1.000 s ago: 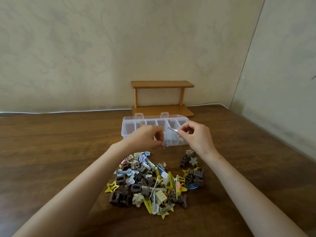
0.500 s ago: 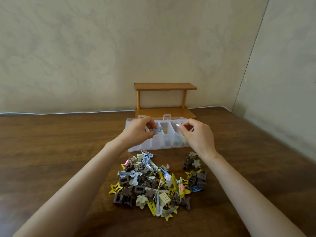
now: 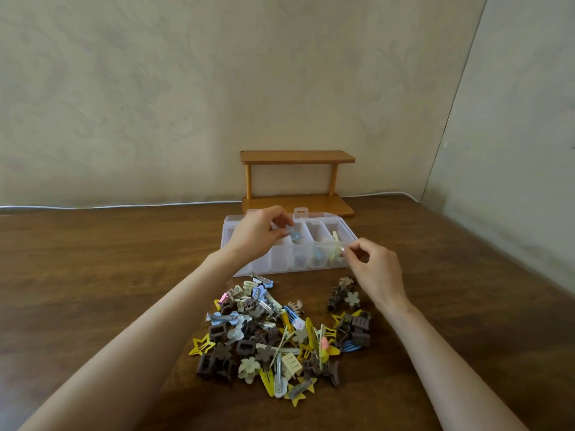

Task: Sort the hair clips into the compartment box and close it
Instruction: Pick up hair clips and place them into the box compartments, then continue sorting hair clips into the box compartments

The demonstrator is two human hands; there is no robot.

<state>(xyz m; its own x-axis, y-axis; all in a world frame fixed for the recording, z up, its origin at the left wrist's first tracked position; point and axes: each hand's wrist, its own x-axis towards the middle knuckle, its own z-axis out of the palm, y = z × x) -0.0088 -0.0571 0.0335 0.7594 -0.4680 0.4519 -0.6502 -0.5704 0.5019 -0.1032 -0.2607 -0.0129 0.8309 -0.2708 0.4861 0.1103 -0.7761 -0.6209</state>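
Note:
A clear plastic compartment box point(image 3: 342, 227) stands open on the wooden table, with a few clips in its near cells. My left hand point(image 3: 256, 231) hovers over the box's left half and pinches a small blue flower clip point(image 3: 295, 237) above a middle compartment. My right hand point(image 3: 371, 269) is at the box's near right corner, fingers curled, pinching a small pale clip point(image 3: 342, 248) at the rim. A heap of mixed hair clips point(image 3: 273, 337) in brown, yellow, cream and blue lies in front of the box.
A small two-tier wooden shelf point(image 3: 297, 181) stands behind the box against the wall. A white cable point(image 3: 109, 206) runs along the table's back edge. A smaller group of brown flower clips point(image 3: 343, 293) lies to the right of the heap.
My left hand has moved forward over the box with the blue clip. My right hand has drawn back toward the box's near right corner. The camera has tilted a little.

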